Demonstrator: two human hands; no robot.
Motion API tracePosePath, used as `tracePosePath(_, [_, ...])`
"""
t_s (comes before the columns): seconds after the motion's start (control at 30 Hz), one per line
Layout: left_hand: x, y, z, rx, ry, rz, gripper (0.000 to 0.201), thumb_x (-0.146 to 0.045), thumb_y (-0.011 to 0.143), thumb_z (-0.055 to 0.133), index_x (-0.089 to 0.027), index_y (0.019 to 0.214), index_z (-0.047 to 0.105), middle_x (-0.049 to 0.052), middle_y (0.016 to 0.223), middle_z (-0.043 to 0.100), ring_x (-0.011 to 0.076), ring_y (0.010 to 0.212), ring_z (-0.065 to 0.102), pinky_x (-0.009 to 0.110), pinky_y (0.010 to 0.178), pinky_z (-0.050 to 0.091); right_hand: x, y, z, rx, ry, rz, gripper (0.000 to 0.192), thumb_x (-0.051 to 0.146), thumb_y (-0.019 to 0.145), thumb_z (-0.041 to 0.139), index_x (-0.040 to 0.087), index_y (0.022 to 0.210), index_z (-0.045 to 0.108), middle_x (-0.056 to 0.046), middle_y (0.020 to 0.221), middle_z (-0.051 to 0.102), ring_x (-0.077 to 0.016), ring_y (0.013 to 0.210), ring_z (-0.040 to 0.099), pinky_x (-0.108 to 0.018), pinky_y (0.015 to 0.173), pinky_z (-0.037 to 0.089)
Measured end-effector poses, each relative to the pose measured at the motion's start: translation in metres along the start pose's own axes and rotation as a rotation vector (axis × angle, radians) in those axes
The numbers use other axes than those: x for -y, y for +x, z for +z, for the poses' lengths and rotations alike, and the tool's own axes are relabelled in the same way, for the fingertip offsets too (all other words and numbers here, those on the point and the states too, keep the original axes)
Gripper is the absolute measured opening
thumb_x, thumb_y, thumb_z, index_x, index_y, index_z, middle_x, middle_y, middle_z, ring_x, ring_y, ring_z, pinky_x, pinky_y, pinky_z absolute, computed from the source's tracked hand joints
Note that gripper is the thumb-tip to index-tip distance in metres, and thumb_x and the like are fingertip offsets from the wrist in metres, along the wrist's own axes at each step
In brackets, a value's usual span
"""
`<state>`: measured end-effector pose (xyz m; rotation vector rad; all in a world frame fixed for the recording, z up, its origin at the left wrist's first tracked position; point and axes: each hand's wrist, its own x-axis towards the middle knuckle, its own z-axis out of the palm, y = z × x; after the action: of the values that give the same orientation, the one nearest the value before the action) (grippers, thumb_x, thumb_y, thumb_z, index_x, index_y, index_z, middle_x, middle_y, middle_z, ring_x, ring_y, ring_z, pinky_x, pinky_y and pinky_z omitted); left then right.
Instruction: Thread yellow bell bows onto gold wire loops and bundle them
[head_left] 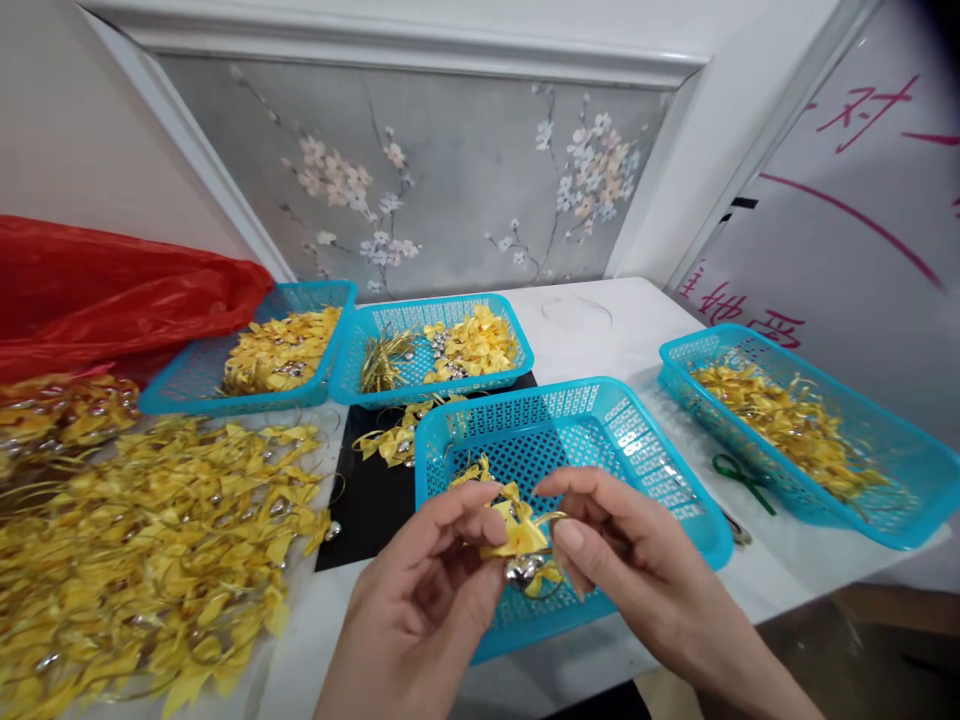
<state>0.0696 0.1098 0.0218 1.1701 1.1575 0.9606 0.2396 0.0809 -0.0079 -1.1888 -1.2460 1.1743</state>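
Note:
Between my hands is a yellow ribbon bow with shiny silver bells hanging under it. My left hand pinches it from the left with thumb and fingertips. From the right, the fingers of my right hand close on a thin gold tie at the bow's side. Both hands are above the front blue basket. A few more yellow bows show inside that basket, partly hidden behind my left fingers.
Yellow bows with bells cover the table's left side. Behind are two blue baskets of bows, beside a red plastic bag. Another blue basket stands right, near a green ribbon. A black mat lies under the front basket.

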Motion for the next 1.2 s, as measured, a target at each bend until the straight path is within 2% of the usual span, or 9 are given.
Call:
tracePosePath(0.23, [0.002, 0.001, -0.007, 0.005, 0.036, 0.068, 0.024, -0.030, 0.074, 0.075, -0.037, 0.097, 0.074, -0.002, 0.083, 0.074, 0.0150, 0.078, 0.068, 0.016, 0.069, 0.053, 0.002, 0.000, -0.002, 0.126, -0.151, -0.036, 0.017, 0.028, 0.096, 0.050, 0.021, 0.090, 0.064, 0.003, 0.069, 0.056, -0.0108, 0.061, 0.047, -0.022, 0.054, 0.036])
tracePosePath(0.4, [0.003, 0.003, -0.007, 0.212, -0.156, -0.121, 0.021, -0.025, 0.073, 0.077, -0.031, 0.093, 0.075, -0.002, 0.082, 0.068, 0.0146, 0.077, 0.068, 0.017, 0.065, 0.055, 0.004, 0.002, 0.005, 0.069, -0.040, -0.057, 0.016, 0.030, 0.097, 0.048, 0.023, 0.098, 0.062, 0.003, 0.070, 0.056, -0.0104, 0.059, 0.049, -0.021, 0.052, 0.040])
tracePosePath(0.5, [0.003, 0.001, -0.002, 0.266, -0.284, -0.248, 0.023, -0.022, 0.071, 0.078, -0.028, 0.094, 0.074, 0.001, 0.087, 0.067, 0.0168, 0.080, 0.066, 0.023, 0.065, 0.057, 0.002, 0.003, 0.008, 0.044, -0.049, -0.085, 0.014, 0.026, 0.096, 0.048, 0.026, 0.106, 0.059, 0.004, 0.070, 0.056, -0.0101, 0.057, 0.051, -0.020, 0.050, 0.041])
tracePosePath(0.67, [0.009, 0.002, 0.003, 0.184, -0.480, -0.329, 0.023, -0.019, 0.068, 0.082, -0.024, 0.090, 0.074, 0.001, 0.090, 0.068, 0.0148, 0.083, 0.062, 0.026, 0.073, 0.056, 0.000, -0.001, 0.004, -0.146, -0.272, -0.267, 0.029, 0.013, 0.091, 0.051, 0.028, 0.115, 0.056, -0.003, 0.110, 0.057, -0.0149, 0.093, 0.058, -0.026, 0.073, 0.049])
tracePosePath(0.73, [0.013, 0.004, 0.004, 0.123, -0.548, -0.338, 0.024, -0.018, 0.068, 0.082, -0.023, 0.090, 0.074, 0.001, 0.092, 0.067, 0.0131, 0.081, 0.061, 0.024, 0.071, 0.055, 0.001, -0.004, 0.003, -0.199, -0.293, -0.273, 0.022, 0.015, 0.092, 0.052, 0.027, 0.110, 0.057, -0.002, 0.105, 0.058, -0.0148, 0.091, 0.058, -0.025, 0.072, 0.049])
tracePosePath(0.83, [0.019, 0.005, 0.007, 0.083, -0.617, -0.356, 0.024, -0.017, 0.068, 0.082, -0.022, 0.091, 0.074, 0.000, 0.089, 0.066, 0.0104, 0.075, 0.060, 0.021, 0.067, 0.053, 0.006, -0.006, 0.007, -0.139, -0.294, -0.262, 0.013, 0.016, 0.093, 0.054, 0.027, 0.097, 0.060, 0.002, 0.085, 0.061, -0.0127, 0.076, 0.059, -0.023, 0.064, 0.048])
tracePosePath(0.97, [0.026, 0.003, 0.011, 0.124, -0.699, -0.354, 0.025, -0.018, 0.067, 0.084, -0.022, 0.089, 0.075, 0.000, 0.083, 0.068, 0.0097, 0.071, 0.061, 0.021, 0.067, 0.053, 0.010, -0.004, 0.014, -0.050, -0.308, -0.434, 0.026, 0.007, 0.091, 0.053, 0.028, 0.100, 0.065, 0.000, 0.097, 0.062, -0.0125, 0.085, 0.061, -0.023, 0.071, 0.051])
tracePosePath(1.13, [0.025, 0.001, 0.012, 0.102, -0.766, -0.374, 0.026, -0.017, 0.065, 0.085, -0.022, 0.088, 0.075, -0.002, 0.078, 0.067, 0.0084, 0.064, 0.059, 0.019, 0.057, 0.051, 0.008, -0.008, 0.013, -0.227, -0.333, -0.396, 0.020, 0.011, 0.091, 0.053, 0.026, 0.101, 0.059, 0.001, 0.086, 0.062, -0.0127, 0.077, 0.060, -0.022, 0.065, 0.051])
tracePosePath(1.2, [0.024, 0.001, 0.012, 0.105, -0.791, -0.370, 0.025, -0.018, 0.065, 0.085, -0.022, 0.087, 0.074, -0.002, 0.076, 0.067, 0.0087, 0.064, 0.060, 0.019, 0.057, 0.051, 0.006, -0.010, 0.015, -0.209, -0.358, -0.353, 0.013, 0.015, 0.089, 0.057, 0.025, 0.097, 0.057, 0.003, 0.078, 0.059, -0.0125, 0.067, 0.057, -0.022, 0.057, 0.049])
